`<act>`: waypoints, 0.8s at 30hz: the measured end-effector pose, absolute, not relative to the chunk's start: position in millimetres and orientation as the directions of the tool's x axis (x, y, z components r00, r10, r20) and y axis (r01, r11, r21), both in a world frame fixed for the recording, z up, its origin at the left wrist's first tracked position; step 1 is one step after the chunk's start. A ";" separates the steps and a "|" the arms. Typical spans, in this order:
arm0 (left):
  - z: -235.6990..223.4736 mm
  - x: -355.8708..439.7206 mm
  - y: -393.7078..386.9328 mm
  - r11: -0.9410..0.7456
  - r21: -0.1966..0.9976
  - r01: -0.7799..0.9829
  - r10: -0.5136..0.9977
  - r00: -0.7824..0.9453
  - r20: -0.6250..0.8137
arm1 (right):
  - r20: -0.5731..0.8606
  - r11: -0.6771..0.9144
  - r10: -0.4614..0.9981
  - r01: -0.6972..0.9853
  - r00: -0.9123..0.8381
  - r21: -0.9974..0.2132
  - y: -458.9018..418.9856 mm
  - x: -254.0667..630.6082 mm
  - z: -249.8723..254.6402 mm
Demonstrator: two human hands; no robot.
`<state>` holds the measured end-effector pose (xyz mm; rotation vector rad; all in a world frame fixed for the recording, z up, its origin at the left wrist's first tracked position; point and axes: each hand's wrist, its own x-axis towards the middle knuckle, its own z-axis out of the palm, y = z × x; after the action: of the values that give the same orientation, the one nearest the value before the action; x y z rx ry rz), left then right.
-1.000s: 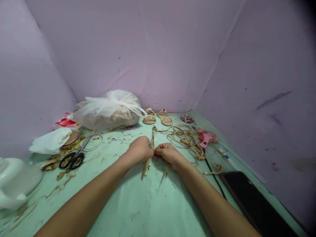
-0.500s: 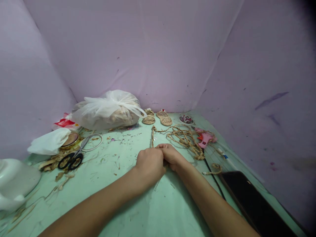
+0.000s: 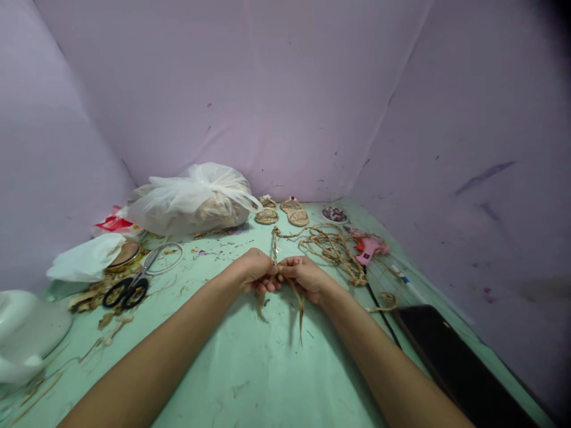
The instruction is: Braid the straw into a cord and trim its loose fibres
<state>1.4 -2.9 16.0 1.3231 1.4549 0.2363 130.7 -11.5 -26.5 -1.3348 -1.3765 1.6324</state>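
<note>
Pinching the working end of a thin, straw-brown cord of dried plant fibre (image 3: 275, 245) with the closed thumb and fingers of the left hand (image 3: 255, 267) and of the right hand (image 3: 307, 276). Meeting fingertip to fingertip low over the pale green table covering (image 3: 250, 368), with that meeting point taken as clock centre and the mauve back wall (image 3: 285, 119) at twelve. Running from the pinch toward twelve with the cord, then turning toward two into a loose, tangled heap of matching cord (image 3: 330, 245). Dangling below: a long, flat, tan strand (image 3: 300, 309) from the right hand toward five, and a shorter, curled tan strand (image 3: 260, 308) from the left toward seven. Cannot tell the number of strands, nor the exact finger on each, with the crossing hidden behind the fingertips.

Apparently crossing or twisting strands; to do so neatly, keep one pinch tight at the very crossing and shift only the other. Draw toward five and seven with equal pull, to avoid a lopsided cord. Smooth out the curl at seven before folding over, and tug gently, with likely splitting in such dry fibre. Watch for snagging near three, by the pink glue gun with a red trigger (image 3: 368, 248). Leave alone the black-handled steel scissors (image 3: 134, 285) at nine.
</note>
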 end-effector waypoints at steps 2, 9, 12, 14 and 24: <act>13.6 2.2 -3.3 0.365 0.730 0.578 0.785 0.230 -0.575 | -0.286 -0.234 0.905 0.194 -0.315 -0.953 -10.9 131.7 -26.8; -3.2 -0.7 3.2 0.307 0.673 0.673 0.845 0.133 -0.519 | -0.148 0.006 0.955 0.515 -0.259 -0.857 -12.2 133.2 -20.8; -10.6 2.5 3.4 0.308 0.673 0.672 0.869 0.090 -0.487 | -0.009 0.153 0.981 0.803 -0.193 -0.576 -19.4 128.5 -11.9; -12.8 5.8 1.9 0.316 0.686 0.655 0.875 0.078 -0.478 | 0.012 0.154 0.987 0.918 -0.161 -0.365 -24.9 124.4 -4.6; -14.3 7.8 -1.6 0.421 0.760 0.495 0.843 0.096 -0.530 | -0.081 0.154 0.982 0.972 -0.171 -0.180 -41.9 105.9 14.9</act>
<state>7.8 -1.6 -14.3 1.2221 1.5548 0.3876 105.9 -41.9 14.9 -1.9868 -2.3440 0.2935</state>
